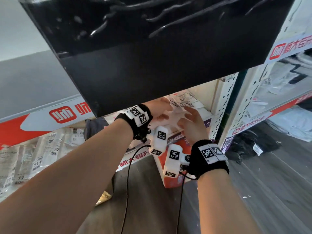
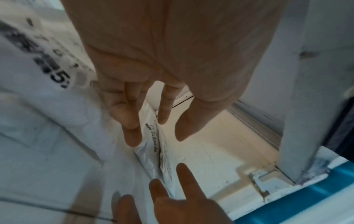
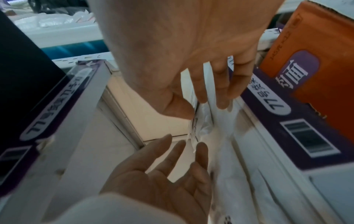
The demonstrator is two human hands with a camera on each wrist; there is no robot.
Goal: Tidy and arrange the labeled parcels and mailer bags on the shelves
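Seen from the head: two bare forearms reaching into a low shelf bay, much of it hidden behind a large black-wrapped parcel [image 1: 135, 39] filling the top of the picture. Left hand [image 1: 160, 109] partly tucked under that parcel's lower edge, fingers spread and relaxed, gripping nothing. Right hand [image 1: 192, 123] just beside it, fingers also loosely spread; from the wrist view, fingertips close against a thin white mailer bag [image 3: 201, 121] standing on edge, thumb beside its rim, though whether actually pinching it cannot be told through the blur. The same mailer bag [image 2: 153, 148] between the two hands in the left wrist view, on the pale shelf floor [image 2: 210, 144] near the back corner, beside a white upright post [image 2: 310, 91]. Printed labels on the white parcels [image 1: 184, 100] behind the hands only partly readable; a "77" code shows, the rest smeared. Left of the bay, a row of labelled white mailer bags [image 1: 33, 152] too crowded and blurred to count. One orange carton [image 1: 170, 166] below the wrists, half covered by two white wrist-mounted cameras. One red and white shelf banner [image 1: 50, 119] at left. Dark bags [image 1: 249, 146] on the floor at right, their number unclear.
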